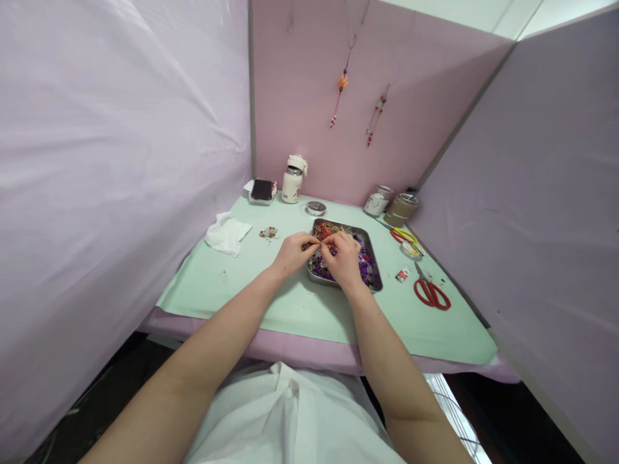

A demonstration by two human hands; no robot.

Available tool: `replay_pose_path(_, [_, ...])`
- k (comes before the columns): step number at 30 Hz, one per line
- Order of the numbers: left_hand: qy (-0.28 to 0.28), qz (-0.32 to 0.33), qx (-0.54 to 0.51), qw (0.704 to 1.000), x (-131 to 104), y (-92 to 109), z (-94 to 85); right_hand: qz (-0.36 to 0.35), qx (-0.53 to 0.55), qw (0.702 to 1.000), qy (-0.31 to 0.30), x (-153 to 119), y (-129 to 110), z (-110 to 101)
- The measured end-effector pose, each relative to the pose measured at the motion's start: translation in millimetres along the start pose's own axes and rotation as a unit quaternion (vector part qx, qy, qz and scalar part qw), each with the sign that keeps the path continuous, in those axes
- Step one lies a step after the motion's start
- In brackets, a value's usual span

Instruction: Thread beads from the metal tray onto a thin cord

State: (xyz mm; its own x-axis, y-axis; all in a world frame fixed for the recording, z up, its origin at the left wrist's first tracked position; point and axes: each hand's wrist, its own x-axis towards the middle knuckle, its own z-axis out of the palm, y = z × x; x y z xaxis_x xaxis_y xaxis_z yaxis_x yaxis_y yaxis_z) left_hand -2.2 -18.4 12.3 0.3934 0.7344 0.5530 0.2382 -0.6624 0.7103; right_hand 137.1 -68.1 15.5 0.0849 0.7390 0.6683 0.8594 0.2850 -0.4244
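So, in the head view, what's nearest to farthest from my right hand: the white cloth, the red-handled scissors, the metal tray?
From your right hand:
1. Metal tray, directly beneath it.
2. Red-handled scissors, to its right on the table.
3. White cloth, farthest, over on the left side.

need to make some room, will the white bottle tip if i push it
The white bottle could well tip if pushed high up, being upright and taller than it is wide. Its lid looks raised, so any contents might spill.
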Motion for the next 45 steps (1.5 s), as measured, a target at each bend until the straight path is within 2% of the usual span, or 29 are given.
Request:
replay_pose_path(4, [0.002,-0.026,-0.017,1.0,0,1,-0.7,-0.026,0.011,1.0,-0.012,0,-1,-1])
replay_pose_path(14, [0.015,-0.123,-0.16,0.979,3,-4,0.5,0.008,0.026,1.0,0.01,1,1,1])
replay_pose_path(16, [0.026,-0.166,-0.226,0.96,4,-5,1.0,0.005,0.03,0.999,0.02,1,0,0])
replay_pose_path(18, [0.028,-0.222,-0.301,0.927,4,-6,0.6,-0.009,0.031,0.999,0.027,1,0,0])
replay_pose_path(21, [0.01,-0.285,-0.385,0.878,5,-9,-1.1,-0.047,0.032,0.998,0.023,0,0,0])
replay_pose_path(23, [-0.009,-0.307,-0.413,0.858,4,-11,-2.5,-0.078,0.042,0.996,0.016,0,0,0])
replay_pose_path(30, [-0.053,-0.338,-0.435,0.833,6,-8,-6.4,-0.167,0.088,0.981,-0.048,-1,2,4])
replay_pose_path(39, [-0.097,-0.348,-0.466,0.808,6,-9,-7.4,-0.172,0.057,0.981,-0.07,-2,2,4])
replay_pose_path(45, [-0.095,-0.34,-0.449,0.821,5,-8,-6.9,-0.168,0.093,0.979,-0.074,-2,-3,0])
